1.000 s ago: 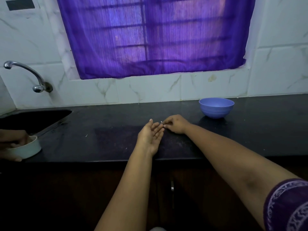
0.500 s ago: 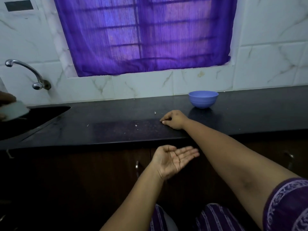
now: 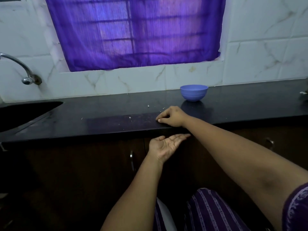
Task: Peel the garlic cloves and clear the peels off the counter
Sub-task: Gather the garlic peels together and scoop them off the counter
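Note:
My right hand [image 3: 171, 116] rests on the black counter [image 3: 100, 120] at its front edge, fingers curled with the tips on the surface; nothing shows in its grip. Just below that edge my left hand [image 3: 166, 145] is held palm up with straight fingers, under the right hand. Small pale garlic peel bits [image 3: 148, 106] lie scattered on the counter left of the right hand, with another speck [image 3: 130, 117] nearer the edge. A blue bowl [image 3: 194, 92] stands behind the right hand near the wall; its contents are hidden.
A dark sink [image 3: 25, 112] is sunk into the counter at the left, with a metal tap [image 3: 21, 67] on the tiled wall above it. Dark cabinet doors with a handle [image 3: 131, 158] run below the counter. A small white scrap [image 3: 303, 92] lies at the far right.
My left hand dropped off the counter, then rose to just under its edge, palm up. My right hand slid to the front edge. The white bowl held at the left has left the view.

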{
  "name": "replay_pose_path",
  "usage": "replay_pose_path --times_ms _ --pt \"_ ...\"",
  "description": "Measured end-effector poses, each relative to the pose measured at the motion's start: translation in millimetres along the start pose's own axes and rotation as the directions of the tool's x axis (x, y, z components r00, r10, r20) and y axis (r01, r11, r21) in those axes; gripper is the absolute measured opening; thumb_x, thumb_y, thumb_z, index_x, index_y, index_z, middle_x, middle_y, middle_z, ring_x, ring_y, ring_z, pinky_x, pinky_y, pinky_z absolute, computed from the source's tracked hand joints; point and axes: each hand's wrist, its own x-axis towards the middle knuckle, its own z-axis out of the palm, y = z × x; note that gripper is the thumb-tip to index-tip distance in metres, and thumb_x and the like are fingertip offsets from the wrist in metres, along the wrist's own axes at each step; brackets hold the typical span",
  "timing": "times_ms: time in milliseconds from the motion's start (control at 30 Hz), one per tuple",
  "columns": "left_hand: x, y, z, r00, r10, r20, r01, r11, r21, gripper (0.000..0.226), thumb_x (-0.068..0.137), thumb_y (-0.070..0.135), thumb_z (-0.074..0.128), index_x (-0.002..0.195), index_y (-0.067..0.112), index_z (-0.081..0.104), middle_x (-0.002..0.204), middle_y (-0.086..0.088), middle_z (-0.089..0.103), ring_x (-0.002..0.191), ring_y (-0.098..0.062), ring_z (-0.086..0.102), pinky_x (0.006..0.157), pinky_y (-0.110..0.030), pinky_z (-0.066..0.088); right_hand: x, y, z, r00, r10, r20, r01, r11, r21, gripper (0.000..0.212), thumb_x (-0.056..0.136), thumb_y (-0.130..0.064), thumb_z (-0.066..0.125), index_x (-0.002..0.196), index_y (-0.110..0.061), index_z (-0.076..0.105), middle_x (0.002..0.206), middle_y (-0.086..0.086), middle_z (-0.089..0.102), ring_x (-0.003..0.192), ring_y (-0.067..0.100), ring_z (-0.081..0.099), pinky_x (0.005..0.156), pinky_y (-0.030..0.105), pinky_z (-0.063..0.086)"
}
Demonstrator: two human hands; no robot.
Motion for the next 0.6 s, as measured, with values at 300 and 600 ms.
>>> replay_pose_path --times_ms 300,600 --pt "8.9 -3.3 14.1 0.997 0.074 0.013 -0.075 0.993 0.089 0.053 0.1 0.02 0.026 0.139 -0.017 0.03 0.143 -0.04 0.031 0.138 -0.05 0.025 0.113 -0.057 0.02 -31.1 -8.7 4.4 0.985 -0.154 -0.076 0.16 0.983 0.088 0.015 0.085 -0.015 0.07 0.097 -0.016 0.078 0.097 -0.004 0.075 0.086 -0.005 0.064 0.077 0.004 0.044" --pt "-0.6 -5.8 15.0 0.986 0.144 0.08 -0.147 0.989 0.031 0.042 0.097 0.013 0.036 0.079 -0.012 0.065 0.075 -0.025 0.068 0.062 -0.039 0.07 0.051 -0.047 0.058 -66.6 -7.3 18.8 0.91 -0.371 -0.186 0.391 0.917 0.084 0.02 0.076 -0.009 0.07 0.095 -0.011 0.077 0.098 0.003 0.075 0.099 0.003 0.067 0.088 0.024 0.055"
